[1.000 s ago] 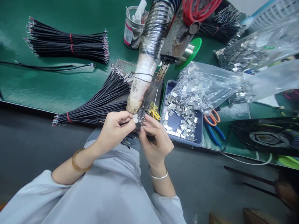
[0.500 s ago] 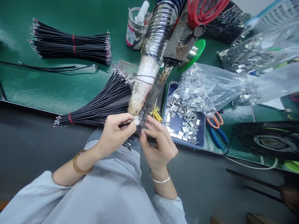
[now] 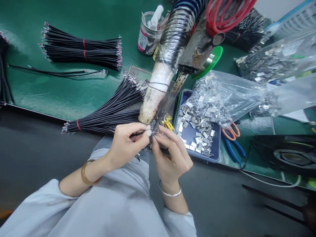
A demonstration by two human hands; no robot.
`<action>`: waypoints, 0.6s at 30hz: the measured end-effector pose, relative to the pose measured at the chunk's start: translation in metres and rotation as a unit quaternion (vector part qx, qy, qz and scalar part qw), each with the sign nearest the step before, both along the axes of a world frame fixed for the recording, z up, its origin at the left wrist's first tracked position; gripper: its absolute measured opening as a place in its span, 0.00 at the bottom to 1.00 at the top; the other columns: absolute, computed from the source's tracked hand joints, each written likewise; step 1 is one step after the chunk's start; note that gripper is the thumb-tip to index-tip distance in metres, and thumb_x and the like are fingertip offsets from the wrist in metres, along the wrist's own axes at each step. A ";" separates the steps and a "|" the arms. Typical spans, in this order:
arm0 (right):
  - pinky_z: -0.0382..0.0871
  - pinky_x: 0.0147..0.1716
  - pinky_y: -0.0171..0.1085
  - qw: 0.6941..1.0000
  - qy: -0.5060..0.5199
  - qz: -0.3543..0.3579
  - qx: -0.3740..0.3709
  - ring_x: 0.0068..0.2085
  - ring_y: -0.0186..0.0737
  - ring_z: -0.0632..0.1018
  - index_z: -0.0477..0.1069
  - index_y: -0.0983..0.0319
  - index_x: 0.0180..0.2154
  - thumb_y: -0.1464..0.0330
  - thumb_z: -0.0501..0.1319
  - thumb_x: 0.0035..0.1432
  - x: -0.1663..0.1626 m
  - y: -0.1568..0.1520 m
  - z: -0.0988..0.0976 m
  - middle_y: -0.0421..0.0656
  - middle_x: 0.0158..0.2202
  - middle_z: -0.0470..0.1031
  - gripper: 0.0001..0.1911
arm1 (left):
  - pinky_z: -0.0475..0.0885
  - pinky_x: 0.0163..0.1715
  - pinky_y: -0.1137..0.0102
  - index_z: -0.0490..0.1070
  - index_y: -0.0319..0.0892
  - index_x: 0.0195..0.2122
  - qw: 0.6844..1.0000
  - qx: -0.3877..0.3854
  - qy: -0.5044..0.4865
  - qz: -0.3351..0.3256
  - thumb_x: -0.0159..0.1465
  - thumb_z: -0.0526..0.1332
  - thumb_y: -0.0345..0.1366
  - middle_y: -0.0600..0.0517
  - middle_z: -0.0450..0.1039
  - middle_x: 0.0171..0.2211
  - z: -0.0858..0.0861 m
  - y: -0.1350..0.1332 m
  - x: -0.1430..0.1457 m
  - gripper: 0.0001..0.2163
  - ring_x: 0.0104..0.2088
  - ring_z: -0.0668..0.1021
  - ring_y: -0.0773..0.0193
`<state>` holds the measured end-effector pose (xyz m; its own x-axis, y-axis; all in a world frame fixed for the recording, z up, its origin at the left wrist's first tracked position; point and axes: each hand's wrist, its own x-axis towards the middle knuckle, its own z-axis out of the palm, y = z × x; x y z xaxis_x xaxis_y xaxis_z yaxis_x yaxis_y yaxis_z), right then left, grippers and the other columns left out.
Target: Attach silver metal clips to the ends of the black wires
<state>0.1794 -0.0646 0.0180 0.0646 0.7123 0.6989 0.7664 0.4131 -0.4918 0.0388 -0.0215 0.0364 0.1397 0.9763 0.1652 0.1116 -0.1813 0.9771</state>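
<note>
My left hand [image 3: 128, 141] pinches a black cable [image 3: 137, 134] between thumb and index finger, with white covers on the fingertips. Close on its right, my right hand [image 3: 171, 154] has thumb and fingers closed on a small metal USB connector [image 3: 156, 131], partly hidden by the fingers. The tip of a soldering iron [image 3: 181, 80] comes down from above to where both hands meet. Beside it, a taped fume hose [image 3: 158, 85] ends just over my left fingertips. Whether cable and connector touch cannot be made out.
A banded bundle of black cables [image 3: 108, 110] fans out left of the hose; another bundle [image 3: 81, 49] lies behind. On the right stand a blue tray [image 3: 216, 144] of connectors, a plastic bag [image 3: 229, 89], pliers [image 3: 233, 149] and a black fan [image 3: 288, 153]. A jar [image 3: 148, 36] stands behind.
The view has shifted, so the bench appears farther right and slightly lower. My hands stay at the iron's tip, with the fingertips slightly closer together.
</note>
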 end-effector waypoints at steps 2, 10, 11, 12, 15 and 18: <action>0.86 0.43 0.36 1.000 0.002 0.001 -0.001 0.42 0.39 0.88 0.76 0.57 0.40 0.77 0.68 0.62 -0.001 -0.001 0.001 0.43 0.46 0.86 0.09 | 0.59 0.18 0.78 0.80 0.38 0.28 1.000 0.007 -0.002 -0.001 0.61 0.63 0.30 0.57 0.70 0.19 0.001 0.000 -0.001 0.07 0.19 0.63 0.74; 0.85 0.41 0.35 1.000 0.010 0.010 -0.005 0.42 0.40 0.88 0.72 0.57 0.39 0.77 0.68 0.62 0.000 -0.001 -0.002 0.44 0.44 0.87 0.10 | 0.56 0.17 0.78 0.80 0.37 0.26 0.999 -0.043 -0.012 -0.002 0.59 0.63 0.31 0.57 0.67 0.18 0.002 -0.002 0.000 0.08 0.19 0.60 0.74; 0.85 0.41 0.35 1.000 0.010 0.010 -0.005 0.42 0.40 0.88 0.72 0.57 0.39 0.77 0.68 0.62 0.000 -0.001 -0.002 0.43 0.44 0.87 0.10 | 0.56 0.17 0.78 0.80 0.38 0.26 0.999 -0.044 -0.012 -0.001 0.59 0.62 0.31 0.57 0.67 0.18 0.002 -0.002 0.000 0.08 0.19 0.60 0.74; 0.84 0.40 0.35 1.000 0.010 0.010 -0.004 0.42 0.40 0.88 0.72 0.57 0.39 0.77 0.68 0.62 0.001 -0.001 -0.002 0.43 0.44 0.87 0.10 | 0.56 0.17 0.78 0.80 0.38 0.26 0.999 -0.045 -0.012 -0.001 0.59 0.63 0.31 0.57 0.66 0.18 0.002 -0.002 0.000 0.08 0.19 0.60 0.74; 0.84 0.40 0.35 1.000 0.008 0.010 -0.004 0.42 0.40 0.88 0.74 0.57 0.39 0.76 0.68 0.62 0.001 0.000 -0.002 0.43 0.44 0.87 0.09 | 0.56 0.17 0.78 0.80 0.38 0.26 0.999 -0.051 -0.014 -0.004 0.59 0.63 0.31 0.57 0.65 0.18 0.001 -0.002 0.000 0.08 0.19 0.59 0.74; 0.84 0.41 0.36 1.000 0.000 0.007 -0.003 0.42 0.40 0.88 0.75 0.57 0.40 0.76 0.68 0.63 0.001 0.001 -0.003 0.43 0.43 0.86 0.08 | 0.57 0.18 0.77 0.79 0.38 0.26 0.999 -0.051 -0.009 -0.006 0.61 0.61 0.31 0.58 0.64 0.17 0.001 -0.002 0.001 0.09 0.19 0.59 0.74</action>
<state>0.1808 -0.0633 0.0154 0.0556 0.7171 0.6947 0.7608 0.4202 -0.4946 0.0402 -0.0233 0.0372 0.1504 0.9863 0.0672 0.0927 -0.0817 0.9923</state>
